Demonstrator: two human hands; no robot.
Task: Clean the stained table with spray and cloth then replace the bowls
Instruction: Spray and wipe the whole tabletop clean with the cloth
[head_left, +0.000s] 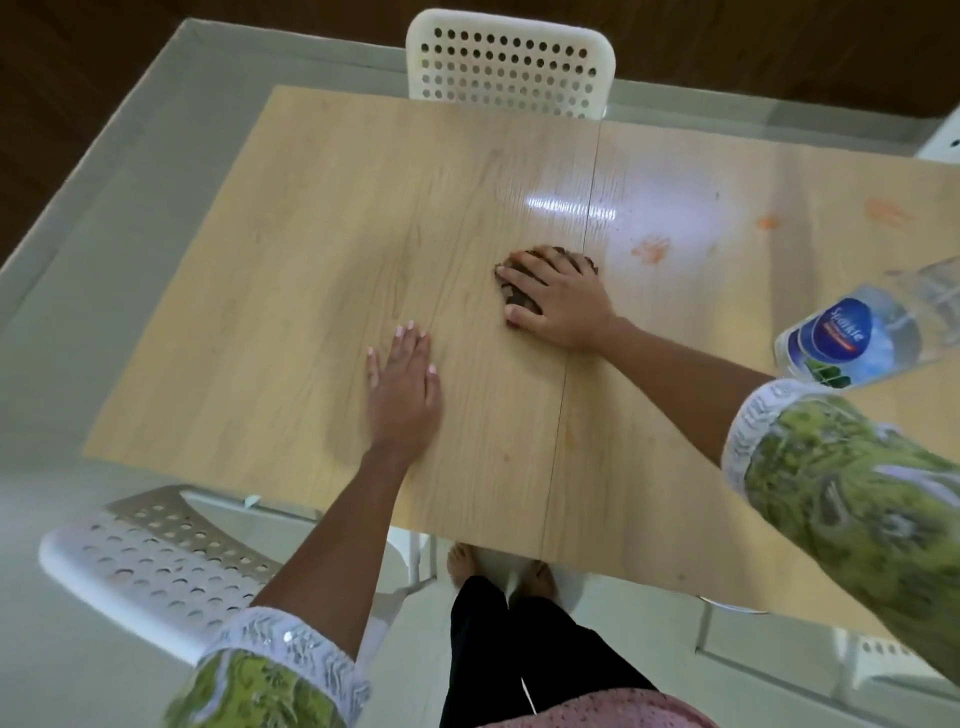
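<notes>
Right hand (558, 296) presses a dark cloth (511, 291) flat on the table (311, 234), fingers spread over it, just left of the centre seam. Left hand (402, 387) lies flat, palm down, nearer the front edge. Orange stains (649, 249) right of the seam. Clear bottle (872, 332) at the table's right edge.

A person leans over a light wooden table (322, 218), the right hand (558, 299) pressing a dark cloth (511, 288) flat against the surface just left of the seam between its two panels. The left hand (405, 387) rests palm-down nearby, fingers straight. Orange stains (649, 248) (three smears, spread toward the right edge) mark the glossy panel beyond the cloth. A clear bottle (852, 340) with a blue label stands at right. White perforated chairs (511, 65) flank the table.
</notes>
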